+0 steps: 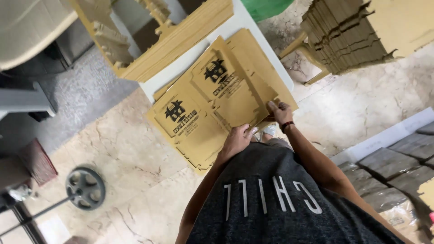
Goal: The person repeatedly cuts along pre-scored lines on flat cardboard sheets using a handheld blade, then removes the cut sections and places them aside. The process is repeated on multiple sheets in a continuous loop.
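Note:
Several flat die-cut brown cardboard sheets [212,97] with black printing lie fanned out on a white table [181,74], overhanging its near edge. My left hand [237,138] grips the near edge of the top sheets, fingers curled over the cardboard. My right hand [280,112], with a dark band on the wrist, pinches the near right corner of the same sheets. My dark grey printed shirt fills the bottom of the view.
A thick stack of cardboard blanks [176,36] lies at the table's far side. Another tall stack [357,31] rests on a pale stool at upper right. A barbell weight plate [85,188] lies on the marble floor. Grey wrapped bundles [398,171] sit at right.

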